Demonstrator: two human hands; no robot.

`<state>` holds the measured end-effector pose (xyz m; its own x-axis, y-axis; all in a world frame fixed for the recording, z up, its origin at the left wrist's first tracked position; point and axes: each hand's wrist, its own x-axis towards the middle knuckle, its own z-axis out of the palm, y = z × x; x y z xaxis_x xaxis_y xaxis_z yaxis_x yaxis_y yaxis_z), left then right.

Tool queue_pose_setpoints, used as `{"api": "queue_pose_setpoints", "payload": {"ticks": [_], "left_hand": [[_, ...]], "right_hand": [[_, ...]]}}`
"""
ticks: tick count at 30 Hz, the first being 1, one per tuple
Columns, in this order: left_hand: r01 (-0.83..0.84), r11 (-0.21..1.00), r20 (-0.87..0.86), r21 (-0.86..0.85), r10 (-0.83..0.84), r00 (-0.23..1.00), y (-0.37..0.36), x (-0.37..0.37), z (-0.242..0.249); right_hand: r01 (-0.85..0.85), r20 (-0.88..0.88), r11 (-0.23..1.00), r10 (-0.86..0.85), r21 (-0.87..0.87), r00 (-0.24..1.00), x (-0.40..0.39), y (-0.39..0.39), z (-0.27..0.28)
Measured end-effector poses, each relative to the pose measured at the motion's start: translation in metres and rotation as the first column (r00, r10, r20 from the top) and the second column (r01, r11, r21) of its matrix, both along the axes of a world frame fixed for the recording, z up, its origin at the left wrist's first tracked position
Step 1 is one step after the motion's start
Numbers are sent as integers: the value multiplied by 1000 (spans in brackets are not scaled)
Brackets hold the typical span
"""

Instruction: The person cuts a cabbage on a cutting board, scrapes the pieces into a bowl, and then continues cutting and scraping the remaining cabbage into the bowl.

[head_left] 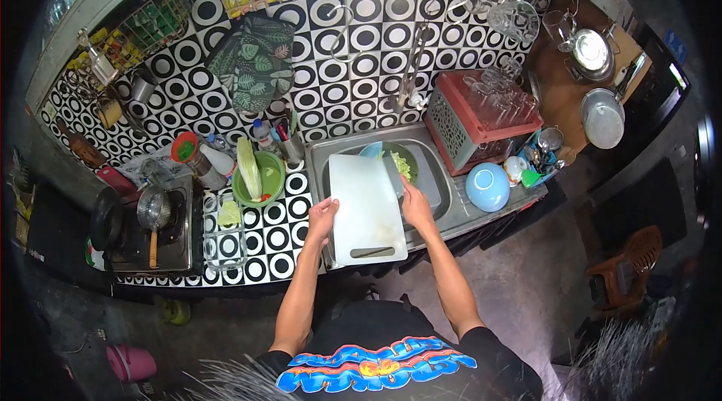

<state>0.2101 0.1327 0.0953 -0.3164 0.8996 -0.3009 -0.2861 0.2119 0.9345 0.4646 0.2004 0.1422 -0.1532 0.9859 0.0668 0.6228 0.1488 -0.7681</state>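
A white cutting board (pixel 367 202) is held over the sink (pixel 444 183), its slotted handle end toward me. My left hand (pixel 323 218) grips the board's left edge. My right hand (pixel 416 205) is closed at its right edge; whether it also holds something small, I cannot make out. Just past my right fingers, chopped pale green vegetable (pixel 404 166) lies in a round container in the sink, partly hidden by the board. A light blue item (pixel 371 150) shows behind the board's far edge.
On the tiled counter left of the sink stand a green basin (pixel 277 174) with a napa cabbage (pixel 248 168) and a glass dish (pixel 224 249). Further left, a pan (pixel 154 209) sits on the stove. To the right are a blue bowl (pixel 487 187) and a red-topped dish rack (pixel 481 100).
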Motion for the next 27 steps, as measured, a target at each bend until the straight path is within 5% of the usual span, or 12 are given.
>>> {"api": "queue_pose_setpoints", "payload": {"ticks": [5,11,21,27], "left_hand": [[24,998,77,50,-28,997,0,-2,-2],[1,1000,-5,10,-1,1000,0,-2,2],[28,998,71,50,-31,997,-5,-3,15],[-138,990,57,28,136,989,-24,-8,2]], "right_hand": [[30,-115,977,-5,211,993,1,3,-16],[-42,15,995,41,90,999,1,-14,15],[-138,-75,987,145,81,987,2,-28,-4],[-141,-85,988,145,60,986,-3,-37,-14]]}}
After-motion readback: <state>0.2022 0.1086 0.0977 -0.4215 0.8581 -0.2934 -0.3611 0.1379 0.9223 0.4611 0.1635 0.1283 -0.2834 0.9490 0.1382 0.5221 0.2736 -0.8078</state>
